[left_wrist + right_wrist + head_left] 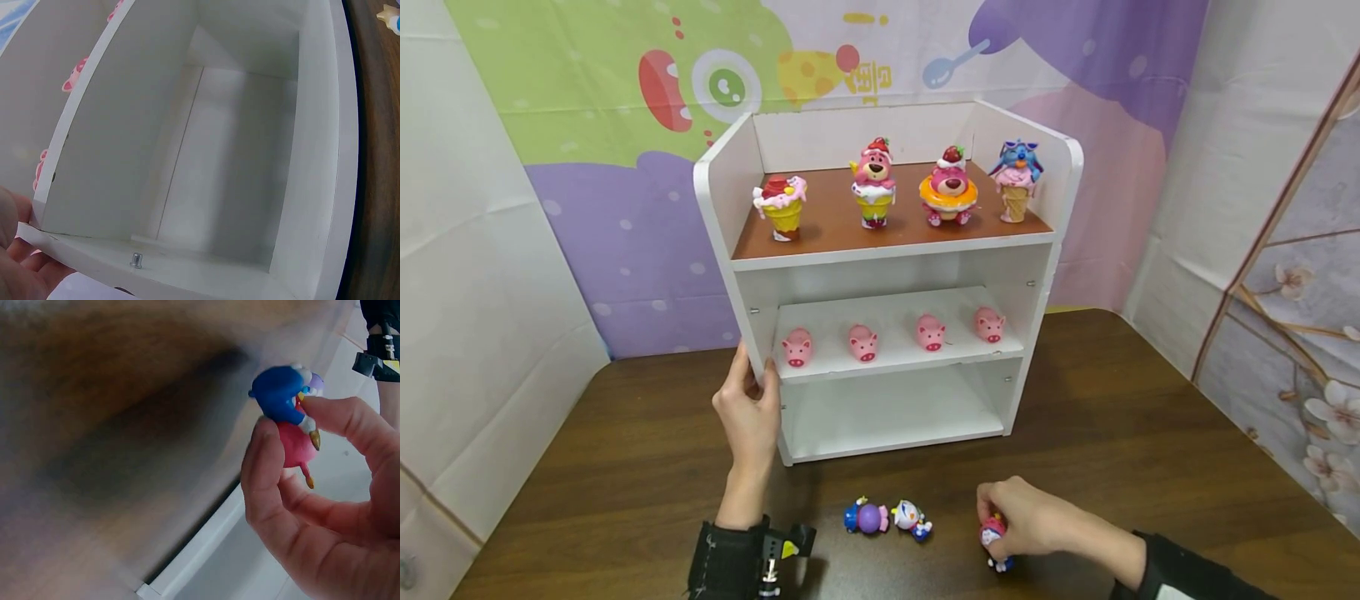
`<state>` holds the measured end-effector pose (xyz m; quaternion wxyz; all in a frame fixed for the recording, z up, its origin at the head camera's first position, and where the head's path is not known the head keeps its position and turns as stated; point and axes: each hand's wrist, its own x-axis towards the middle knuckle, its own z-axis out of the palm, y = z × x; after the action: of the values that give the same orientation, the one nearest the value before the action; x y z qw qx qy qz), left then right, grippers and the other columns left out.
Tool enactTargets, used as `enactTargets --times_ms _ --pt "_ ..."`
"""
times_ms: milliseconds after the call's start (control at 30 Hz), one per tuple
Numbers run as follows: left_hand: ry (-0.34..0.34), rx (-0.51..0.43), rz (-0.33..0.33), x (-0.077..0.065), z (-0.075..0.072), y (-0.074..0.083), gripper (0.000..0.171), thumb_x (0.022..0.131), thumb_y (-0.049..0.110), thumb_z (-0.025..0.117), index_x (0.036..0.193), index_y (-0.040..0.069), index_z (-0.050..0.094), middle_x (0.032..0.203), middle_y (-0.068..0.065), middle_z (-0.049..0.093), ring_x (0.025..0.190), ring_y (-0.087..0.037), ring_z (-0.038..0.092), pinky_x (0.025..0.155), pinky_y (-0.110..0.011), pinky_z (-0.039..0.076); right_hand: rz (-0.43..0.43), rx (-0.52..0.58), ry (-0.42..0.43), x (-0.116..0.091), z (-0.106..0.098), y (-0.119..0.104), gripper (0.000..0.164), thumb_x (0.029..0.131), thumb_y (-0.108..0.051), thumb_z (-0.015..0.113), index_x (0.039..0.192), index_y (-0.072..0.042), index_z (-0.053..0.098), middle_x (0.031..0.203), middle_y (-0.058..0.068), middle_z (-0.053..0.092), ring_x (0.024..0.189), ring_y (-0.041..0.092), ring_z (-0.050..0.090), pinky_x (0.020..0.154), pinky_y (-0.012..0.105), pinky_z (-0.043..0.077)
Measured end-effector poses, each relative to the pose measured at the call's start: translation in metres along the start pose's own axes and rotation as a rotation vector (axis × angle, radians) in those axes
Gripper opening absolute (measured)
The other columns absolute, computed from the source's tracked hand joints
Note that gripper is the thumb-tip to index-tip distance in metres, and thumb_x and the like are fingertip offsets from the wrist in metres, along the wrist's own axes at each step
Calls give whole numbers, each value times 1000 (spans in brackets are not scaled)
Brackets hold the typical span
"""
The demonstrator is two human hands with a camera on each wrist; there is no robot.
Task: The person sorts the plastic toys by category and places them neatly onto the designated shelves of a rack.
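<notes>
Toy (994, 533) in right grip (1028, 515), out in front of the shelf (895, 252), toward its right end.
Head: right thumb and fingers pinch the toy low at the counter (1105, 433), contact unclear; its long axis points roughly shelfward, red end nearer the shelf, blue-and-white end nearer the wearer; bottom board (887, 417) lies beyond it and leftward, left grip (751, 412) closer to that board; left grip clasps the shelf's left wall; blue toy (867, 517) and white toy (912, 520) lie between the grips, white one nearer the right; left wrist: thumb and fingers straddle the wall's edge beside the pigs' (75, 76) board; right wrist: fingertips hold the toy's sides, blue part above pink.
</notes>
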<state>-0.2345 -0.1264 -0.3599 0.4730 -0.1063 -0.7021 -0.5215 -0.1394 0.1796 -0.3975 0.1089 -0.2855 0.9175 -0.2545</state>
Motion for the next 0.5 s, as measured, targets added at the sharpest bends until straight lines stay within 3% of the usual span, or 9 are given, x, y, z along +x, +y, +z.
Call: enactTargets --times_ms 300,500 --pt "-2 -6 1 0 0 -1 42 79 -10 54 119 3 56 99 -22 62 77 -29 61 55 -7 44 -168 29 162 7 2 2 30 60 0 71 75 -14 50 70 -10 48 63 1 45 50 15 41" --pt "0 -7 3 0 0 -2 42 79 -10 54 119 3 56 97 -22 62 76 -28 62 55 -8 45 -271 -70 287 11 11 5 30 60 1 71 78 -15 51 74 -10 47 67 3 45 54 14 41"
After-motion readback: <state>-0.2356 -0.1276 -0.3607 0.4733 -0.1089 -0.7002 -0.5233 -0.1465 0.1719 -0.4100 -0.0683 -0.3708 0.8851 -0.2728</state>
